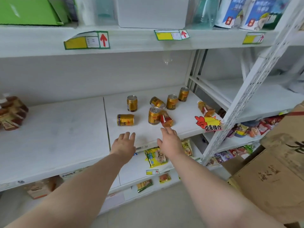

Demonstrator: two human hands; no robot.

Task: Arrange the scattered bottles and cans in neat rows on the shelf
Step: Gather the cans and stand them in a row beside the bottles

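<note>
- My left hand (123, 144) and right hand (169, 141) hover open, holding nothing.
- A tipped orange bottle (166, 118) lies just beyond my right fingertips, against an upright gold can (154, 116).
- A red promo tag (207, 123) sticks up at the shelf edge (148, 146).

I am holding my left hand (124, 143) and my right hand (169, 139) out, fingers spread and empty, over the front edge of the white shelf (65, 134) at the frame's centre. Above them gold cans are standing and lying scattered: one lying can (125, 120) left, one upright can (132, 103) behind it. A small bottle (166, 119) is lying just above my right fingertips; another bottle (205, 108) is lying to the right.
</note>
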